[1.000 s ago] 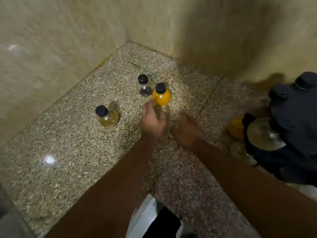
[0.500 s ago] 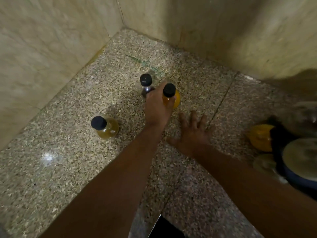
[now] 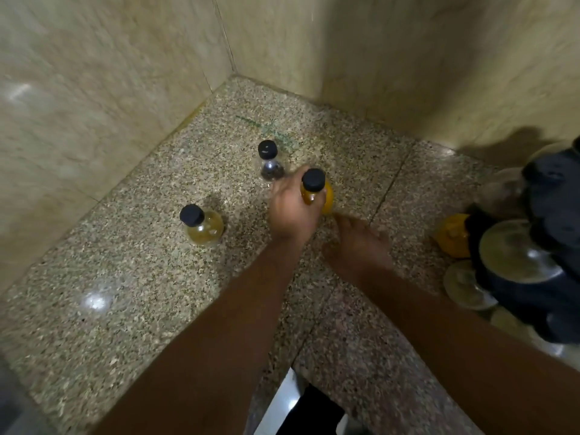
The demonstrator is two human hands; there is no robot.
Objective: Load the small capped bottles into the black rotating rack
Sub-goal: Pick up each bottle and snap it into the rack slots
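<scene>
Speckled granite tabletop (image 3: 125, 293), beige marble corner (image 3: 238, 58) | pale-yellow bottle (image 3: 204, 227) and dark bottle (image 3: 270, 167) stand left, apart | black rack (image 3: 552, 215) at right edge | left hand (image 3: 293, 211) grip clamped on round orange bottle (image 3: 327, 199) | right hand (image 3: 357, 244) beside, blurred: grip unclear

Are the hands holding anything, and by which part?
The left hand grips the orange bottle around its neck, just under the black cap. The right hand holds nothing.

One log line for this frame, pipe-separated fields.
left hand grips orange bottle | right hand rests on counter | pale yellow bottle, dark bottle stand loose | black rack at right, holds bottles
</scene>
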